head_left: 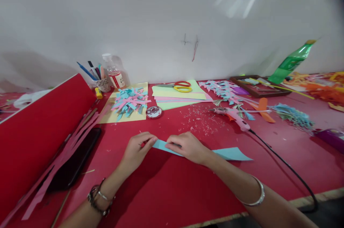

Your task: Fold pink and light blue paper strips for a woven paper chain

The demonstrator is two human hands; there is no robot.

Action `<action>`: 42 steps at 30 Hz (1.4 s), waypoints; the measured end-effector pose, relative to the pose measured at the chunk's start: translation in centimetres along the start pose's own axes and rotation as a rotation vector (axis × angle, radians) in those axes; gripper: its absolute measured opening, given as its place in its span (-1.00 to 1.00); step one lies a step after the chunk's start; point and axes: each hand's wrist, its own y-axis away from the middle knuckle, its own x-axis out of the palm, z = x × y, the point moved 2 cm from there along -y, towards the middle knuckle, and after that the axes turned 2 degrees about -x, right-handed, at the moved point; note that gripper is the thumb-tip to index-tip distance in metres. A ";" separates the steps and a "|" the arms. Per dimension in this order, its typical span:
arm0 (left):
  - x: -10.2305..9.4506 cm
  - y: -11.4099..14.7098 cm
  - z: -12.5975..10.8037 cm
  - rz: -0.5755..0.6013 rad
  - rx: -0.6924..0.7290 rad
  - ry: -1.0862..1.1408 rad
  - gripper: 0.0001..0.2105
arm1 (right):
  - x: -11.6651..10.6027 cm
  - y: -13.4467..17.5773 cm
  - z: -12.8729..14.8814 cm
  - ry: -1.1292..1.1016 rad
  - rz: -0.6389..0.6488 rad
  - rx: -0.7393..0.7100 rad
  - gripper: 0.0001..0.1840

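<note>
A strip of light blue paper (pixel 230 153) stretches across the front of the red table. My left hand (pixel 137 149) pinches its left end between thumb and fingers. Farther along the strip, my right hand (pixel 188 145) grips it with curled fingers, and the strip's right end sticks out beyond my wrist. Behind my hands lies a small round tin or lid (pixel 154 112) with a dark pattern. A pile of pink and blue paper pieces (pixel 129 102) rests on a yellow sheet (pixel 107 117) at the back left.
Scissors (pixel 183 87) lie on stacked coloured paper (pixel 172 103). A pink glue gun (pixel 233 116) with a black cord is on the right. At left are a phone (pixel 73 160), pink strips (pixel 40 194) and a pen cup (pixel 103 85). A green bottle (pixel 291 64) leans at the back right.
</note>
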 end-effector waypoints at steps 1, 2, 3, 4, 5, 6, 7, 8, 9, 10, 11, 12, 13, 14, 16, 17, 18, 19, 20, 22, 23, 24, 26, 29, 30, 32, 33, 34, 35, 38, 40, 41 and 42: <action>0.0 0.0 0.0 0.004 0.007 -0.016 -0.76 | 0.0 0.0 0.0 0.007 0.001 -0.002 -0.70; 0.1 0.0 0.0 0.005 0.015 -0.031 -0.76 | 0.0 0.0 -0.1 0.013 0.002 -0.001 -0.70; 0.1 0.0 0.1 0.002 0.024 -0.043 -0.76 | 0.0 0.0 -0.1 0.015 0.003 0.003 -0.70; 0.1 0.0 0.1 -0.002 0.032 -0.051 -0.76 | -0.1 0.0 -0.2 0.014 0.006 0.008 -0.69; 0.1 0.0 0.1 -0.006 0.036 -0.057 -0.76 | -0.2 0.0 -0.3 0.013 0.012 0.012 -0.69; 0.1 0.0 0.2 -0.013 0.035 -0.064 -0.76 | -0.3 0.0 -0.3 0.013 0.019 0.015 -0.68; 0.0 -0.1 0.3 -0.025 0.029 -0.072 -0.76 | -0.5 0.0 -0.4 0.015 0.025 0.017 -0.67; -0.2 -0.1 0.4 -0.043 0.018 -0.081 -0.76 | -0.6 0.0 -0.4 0.017 0.029 0.019 -0.66; -0.5 -0.1 0.6 -0.068 0.004 -0.091 -0.76 | -0.7 0.0 -0.5 0.020 0.029 0.022 -0.66; -0.8 -0.2 0.7 -0.098 -0.011 -0.102 -0.77 | -0.8 0.1 -0.6 0.022 0.031 0.025 -0.66; -1.1 -0.2 0.9 -0.128 -0.026 -0.115 -0.77 | -0.9 0.1 -0.7 0.024 0.035 0.028 -0.65; -1.5 -0.2 1.0 -0.154 -0.037 -0.129 -0.77 | -0.9 0.1 -0.8 0.027 0.041 0.029 -0.65; -1.9 -0.3 1.2 -0.177 -0.043 -0.144 -0.77 | -1.0 0.1 -0.9 0.034 0.051 0.029 -0.65; -2.2 -0.3 1.3 -0.193 -0.044 -0.157 -0.77 | -1.0 0.2 -1.0 0.044 0.063 0.029 -0.64; -2.8 -0.3 1.6 -0.216 -0.042 -0.179 -0.77 | -1.1 0.2 -1.2 0.071 0.082 0.031 -0.62; -3.0 -0.3 1.7 -0.224 -0.041 -0.188 -0.77 | -1.1 0.2 -1.2 0.086 0.086 0.031 -0.62; -3.2 -0.4 1.9 -0.229 -0.041 -0.200 -0.77 | -1.2 0.2 -1.3 0.103 0.090 0.029 -0.61; -3.3 -0.4 2.0 -0.232 -0.042 -0.216 -0.76 | -1.3 0.1 -1.2 0.123 0.096 0.026 -0.61; -3.3 -0.4 2.0 -0.229 -0.042 -0.239 -0.75 | -1.4 0.1 -1.2 0.148 0.104 0.025 -0.62; -3.2 -0.5 1.8 -0.212 -0.016 -0.343 -0.75 | -1.4 0.0 -1.1 0.226 0.132 0.029 -0.63; -2.9 -0.5 1.5 -0.210 0.007 -0.436 -0.76 | -1.3 0.0 -1.1 0.278 0.150 0.036 -0.64; -2.6 -0.5 1.1 -0.212 0.037 -0.548 -0.78 | -1.2 -0.1 -1.0 0.334 0.168 0.043 -0.65; -1.6 -0.4 0.1 -0.210 0.123 -0.766 -0.81 | -0.9 -0.2 -0.8 0.434 0.191 0.046 -0.67; 0.5 -0.1 -1.2 -0.043 0.282 -0.838 -0.81 | -0.4 -0.2 -0.4 0.515 0.202 0.016 -0.65; 1.1 -0.1 -1.4 0.047 0.316 -0.828 -0.82 | -0.3 -0.3 -0.3 0.524 0.207 0.003 -0.65; 2.0 0.0 -1.4 0.207 0.347 -0.817 -0.83 | -0.1 -0.3 -0.1 0.529 0.227 -0.009 -0.64; 2.3 0.1 -1.2 0.259 0.355 -0.817 -0.83 | 0.0 -0.3 -0.1 0.530 0.242 -0.008 -0.65; 2.5 0.1 -1.0 0.290 0.365 -0.817 -0.84 | 0.0 -0.4 -0.1 0.531 0.256 -0.008 -0.65; 2.6 0.1 -0.7 0.307 0.372 -0.813 -0.84 | 0.1 -0.4 -0.1 0.536 0.267 -0.008 -0.66; 2.5 0.2 0.0 0.321 0.370 -0.781 -0.84 | 0.0 -0.3 0.0 0.561 0.273 -0.030 -0.67; 2.3 0.2 0.5 0.314 0.341 -0.763 -0.83 | -0.2 -0.3 0.1 0.563 0.264 -0.033 -0.67; 2.1 0.3 0.7 0.309 0.328 -0.762 -0.83 | -0.4 -0.2 0.0 0.555 0.261 -0.024 -0.67; 1.9 0.3 0.9 0.301 0.318 -0.765 -0.82 | -0.5 -0.2 0.0 0.542 0.259 -0.012 -0.66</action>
